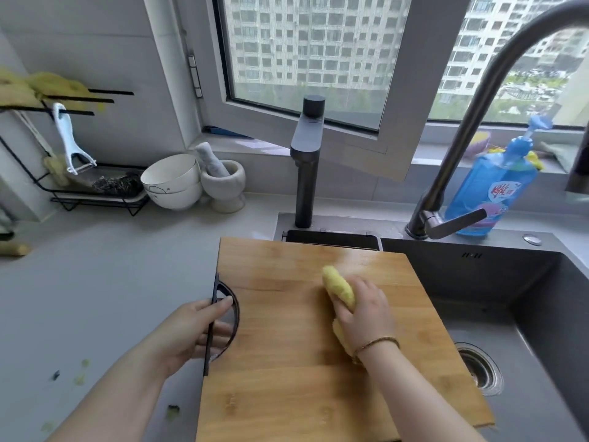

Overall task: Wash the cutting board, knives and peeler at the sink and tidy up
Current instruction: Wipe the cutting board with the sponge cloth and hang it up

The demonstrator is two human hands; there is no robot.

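Observation:
A wooden cutting board (287, 346) lies across the left part of the sink (526, 314). My left hand (191, 330) grips the board's black handle at its left edge, fingers through the cut-out. My right hand (363, 311) holds a yellow sponge cloth (339, 287) and presses it on the board's upper middle. A white peeler (71, 141) hangs from the black rack (95, 199) at the far left. No knives are in view.
A curved tap (471, 122) rises behind the sink, with a blue detergent bottle (490, 186) beside it. A dark dispenser column (307, 161) stands behind the board. White bowls (173, 183) and a stone mortar (224, 183) sit on the counter. Green scraps (79, 378) lie at the lower left.

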